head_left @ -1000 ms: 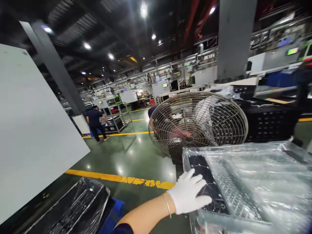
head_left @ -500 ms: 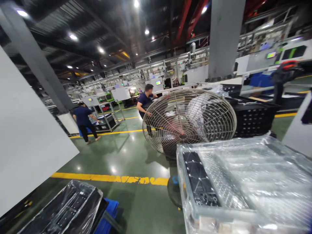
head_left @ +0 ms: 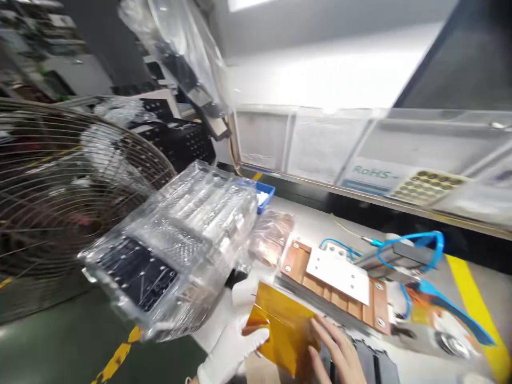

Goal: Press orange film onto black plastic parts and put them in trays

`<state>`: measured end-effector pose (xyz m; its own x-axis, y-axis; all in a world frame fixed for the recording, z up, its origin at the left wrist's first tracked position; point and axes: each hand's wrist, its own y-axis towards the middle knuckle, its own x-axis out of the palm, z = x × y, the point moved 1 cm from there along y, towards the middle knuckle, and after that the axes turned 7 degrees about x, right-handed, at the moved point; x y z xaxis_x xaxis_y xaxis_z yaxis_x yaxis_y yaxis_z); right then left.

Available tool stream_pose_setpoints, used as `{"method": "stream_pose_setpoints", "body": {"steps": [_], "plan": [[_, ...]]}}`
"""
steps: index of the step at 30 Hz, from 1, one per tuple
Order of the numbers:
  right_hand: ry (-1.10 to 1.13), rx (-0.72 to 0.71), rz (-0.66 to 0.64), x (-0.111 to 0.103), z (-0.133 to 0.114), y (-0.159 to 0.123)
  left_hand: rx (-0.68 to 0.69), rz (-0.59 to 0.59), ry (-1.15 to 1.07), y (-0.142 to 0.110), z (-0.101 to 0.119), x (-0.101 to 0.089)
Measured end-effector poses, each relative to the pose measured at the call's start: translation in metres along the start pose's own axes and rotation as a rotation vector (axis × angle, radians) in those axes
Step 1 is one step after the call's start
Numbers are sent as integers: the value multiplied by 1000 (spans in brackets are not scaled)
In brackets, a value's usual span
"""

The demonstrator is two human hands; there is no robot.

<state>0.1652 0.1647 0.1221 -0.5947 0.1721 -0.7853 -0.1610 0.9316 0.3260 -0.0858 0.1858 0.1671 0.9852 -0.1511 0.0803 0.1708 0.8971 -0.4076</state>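
Note:
My left hand, in a white glove, grips a glossy amber plastic film sheet at its left side, the thumb over its front. My bare right hand has its fingers at the sheet's right edge. Under and beside the right hand are dark grey parts, partly hidden. A white roll-like object lies just behind the left hand. Beyond the sheet is a copper-coloured fixture topped by a white plate.
Left stands a clear-wrapped stack of trays, with a large caged fan beyond. Blue air hoses and a clamp-like device lie at the right. Behind are a blue bin, a wrapped copper-coloured bundle and a panel with document pockets.
The view has swung right and down from the factory floor to the workbench. Both my hands and the amber film sheet have come into view; the two people have left it.

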Motion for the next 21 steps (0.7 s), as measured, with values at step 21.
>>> {"method": "stream_pose_setpoints", "body": {"steps": [21], "plan": [[1192,809,-148,-13,-76,39,241,-152,372,6,15,50]]}}
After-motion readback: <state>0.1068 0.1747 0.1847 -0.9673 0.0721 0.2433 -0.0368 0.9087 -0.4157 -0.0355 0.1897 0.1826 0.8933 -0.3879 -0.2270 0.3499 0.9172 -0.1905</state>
